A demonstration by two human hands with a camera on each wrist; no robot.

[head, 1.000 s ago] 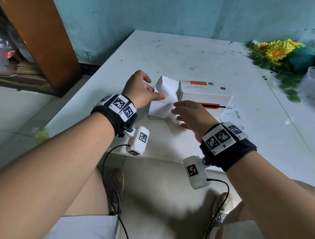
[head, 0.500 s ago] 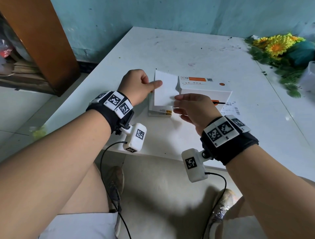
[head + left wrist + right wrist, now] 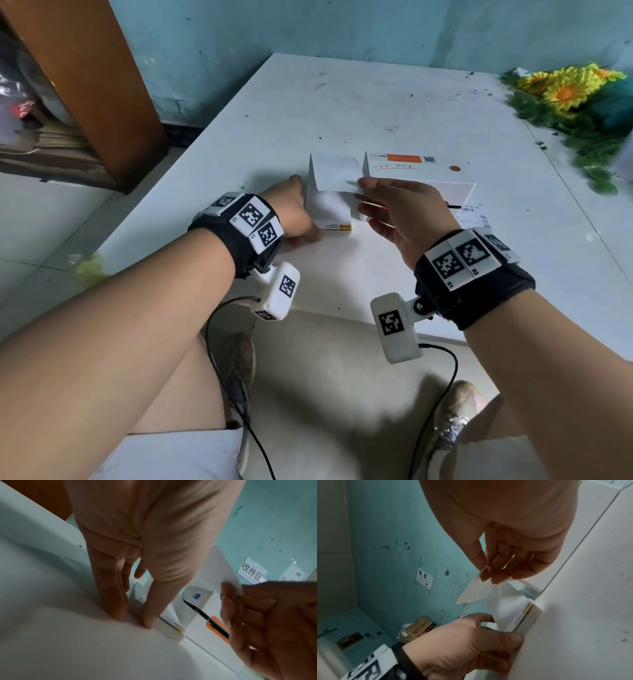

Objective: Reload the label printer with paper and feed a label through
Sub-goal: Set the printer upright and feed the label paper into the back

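Where the head view shows it, the label printer, a white hard-shelled box with an orange stripe, sits on the white table; just left of it lies the fanfold label stack. The right hand pinches the raised top sheet, thin, light and limp; it likely handles best by its edge. From the left wrist, the left hand presses straight fingers at the stack's side, left of the printer's dark slot. From the right wrist, fingertips pinch the creased sheet's corner.
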